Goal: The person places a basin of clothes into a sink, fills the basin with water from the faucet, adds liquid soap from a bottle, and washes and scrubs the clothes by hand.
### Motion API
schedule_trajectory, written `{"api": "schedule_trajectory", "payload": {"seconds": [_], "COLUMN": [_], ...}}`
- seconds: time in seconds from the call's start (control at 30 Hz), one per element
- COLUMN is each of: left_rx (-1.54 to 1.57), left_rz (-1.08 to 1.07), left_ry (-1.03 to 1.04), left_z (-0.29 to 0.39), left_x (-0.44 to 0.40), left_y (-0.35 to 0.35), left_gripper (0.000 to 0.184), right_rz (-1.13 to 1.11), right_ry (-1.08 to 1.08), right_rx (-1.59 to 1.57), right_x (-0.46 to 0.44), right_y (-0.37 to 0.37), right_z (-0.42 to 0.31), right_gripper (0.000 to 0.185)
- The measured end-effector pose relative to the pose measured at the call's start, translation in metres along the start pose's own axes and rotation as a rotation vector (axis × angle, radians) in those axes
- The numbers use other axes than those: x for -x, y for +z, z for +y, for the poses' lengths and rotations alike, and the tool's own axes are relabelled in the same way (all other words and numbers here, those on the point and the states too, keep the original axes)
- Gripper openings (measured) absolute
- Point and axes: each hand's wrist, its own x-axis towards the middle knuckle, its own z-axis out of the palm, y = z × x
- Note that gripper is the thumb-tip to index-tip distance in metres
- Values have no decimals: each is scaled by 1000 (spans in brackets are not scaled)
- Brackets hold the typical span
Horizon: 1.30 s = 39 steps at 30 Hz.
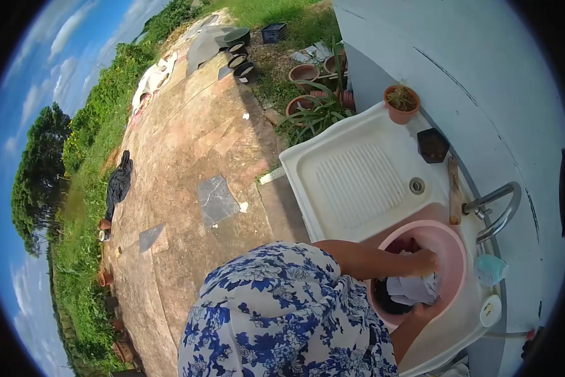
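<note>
Inside a pink basin [461, 254] set in the right-hand part of a white sink, both my hands are on a pale, whitish cloth [409, 290]. My left hand [424, 262], the upper one in the picture, grips the cloth's upper edge. Lower down, my right hand [426, 311] is closed around its lower edge, its fingers partly hidden. Dark fabric [386, 300] lies in the basin beside the cloth. A dark red piece [411, 244] shows behind my left wrist.
The white sink [307, 217] has a ribbed washboard [361, 182] and a drain [416, 185]. A curved tap [505, 213], wooden piece [454, 191], dark hexagonal pot [433, 146], terracotta pot [400, 113], translucent teal container [490, 270] and small white dish [490, 310] line the wall side.
</note>
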Motion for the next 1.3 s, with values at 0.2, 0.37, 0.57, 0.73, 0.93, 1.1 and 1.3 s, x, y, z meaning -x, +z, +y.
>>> {"api": "schedule_trajectory", "payload": {"seconds": [0.2, 0.37, 0.57, 0.73, 0.93, 1.1, 1.3], "left_rx": [-780, -767, -716, -862, -739, -696, -613], "left_rz": [33, 494, 183, -43, 470, 281, 382], "left_ry": [717, 358, 309, 400, 309, 264, 424], "left_z": [34, -9, 20, 29, 18, 20, -115], "left_x": [67, -23, 25, 34, -12, 30, -54], "left_y": [44, -11, 30, 38, -18, 30, 73], "left_gripper": [20, 25, 25, 24, 23, 22, 25], "right_rz": [-90, -61, -350, -121, -3, -324, -223], "right_ry": [303, 520, 547, 717, 900, 600, 618], "right_rx": [-127, -262, -563, -397, -262, -38, -45], "right_x": [71, 58, 6, 46, 60, 28, 46], "right_y": [-29, 202, 157, 154, 214, 183, 196], "right_z": [-27, -104, -61, -96, -131, -87, -94], "right_gripper": [46, 46, 43, 46, 50, 52, 53]}}
